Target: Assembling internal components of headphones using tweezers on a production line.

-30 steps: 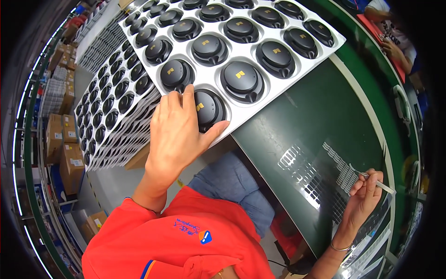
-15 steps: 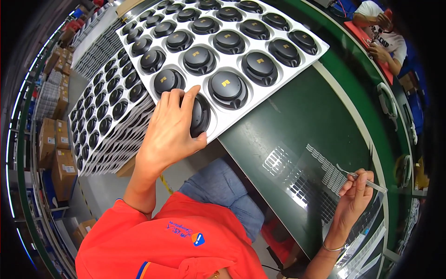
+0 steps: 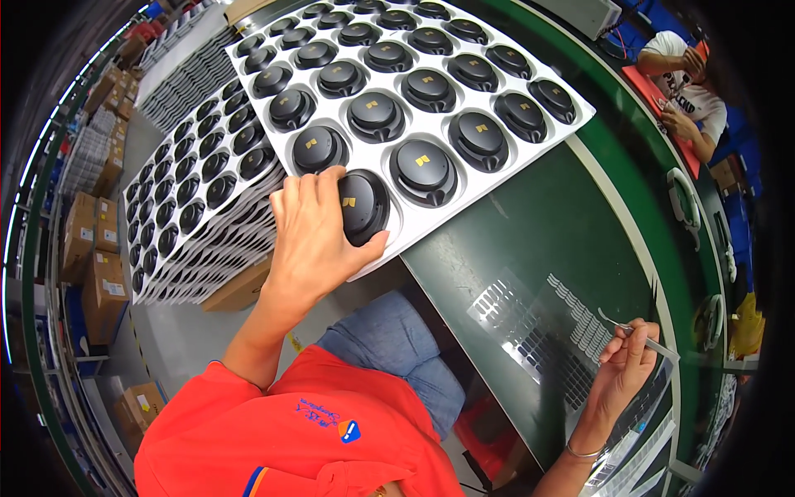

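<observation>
A black cup (image 3: 363, 205), round with a gold mark, sits at the near corner of a white tray (image 3: 407, 225). The left hand (image 3: 308, 236) grasps it by the rim, fingers over the far-left side and thumb at the near side, likely so the marked face stays untouched. Each cup has its own well, probably to keep neighbours from rubbing. The right hand (image 3: 627, 369) pinches a thin metal tool (image 3: 611, 319), its curved tip clear of the fingers, near rows of small grey strips (image 3: 575, 319) on the green table (image 3: 464, 240). More filled trays (image 3: 207, 263) are stacked on the left.

The left hand covers part of the cup's well, so whether the cup is lifted I cannot tell. Glare blurs the clear sheet (image 3: 494, 300). The tray's far end is cut off, and a co-worker (image 3: 696, 103) shows only partly at upper right.
</observation>
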Motion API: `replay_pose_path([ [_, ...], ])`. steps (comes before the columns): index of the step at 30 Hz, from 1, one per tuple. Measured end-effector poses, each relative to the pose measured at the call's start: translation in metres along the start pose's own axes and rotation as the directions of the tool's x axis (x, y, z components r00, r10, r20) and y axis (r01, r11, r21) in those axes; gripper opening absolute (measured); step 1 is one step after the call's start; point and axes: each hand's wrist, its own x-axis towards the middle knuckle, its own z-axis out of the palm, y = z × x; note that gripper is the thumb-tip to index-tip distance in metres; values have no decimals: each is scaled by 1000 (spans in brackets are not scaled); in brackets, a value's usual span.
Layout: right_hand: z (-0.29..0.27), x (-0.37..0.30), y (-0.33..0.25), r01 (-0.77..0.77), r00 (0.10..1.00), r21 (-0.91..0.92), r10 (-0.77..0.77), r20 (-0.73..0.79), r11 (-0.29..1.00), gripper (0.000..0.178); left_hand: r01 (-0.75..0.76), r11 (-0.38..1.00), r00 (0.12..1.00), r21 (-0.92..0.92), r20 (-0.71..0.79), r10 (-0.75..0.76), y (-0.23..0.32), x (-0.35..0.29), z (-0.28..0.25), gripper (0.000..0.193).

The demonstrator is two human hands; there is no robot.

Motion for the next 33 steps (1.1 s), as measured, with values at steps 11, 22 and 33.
replay_pose_path([
  [11, -19, -14, -18, -59, 993, -31, 56, -100, 998, 20, -375, 559, 900, -740, -145, 412, 84, -11, 25, 92],
  [22, 0, 22, 46, -159, 965, 49, 145, 218, 986, 12, -230, 552, 712, -802, 248, 657, 134, 4, 97, 87],
  [33, 5, 45, 97, -150, 935, 161, 87, 345, 976, 8, -334, 698, 873, -633, 73, 483, 139, 3, 139, 87],
])
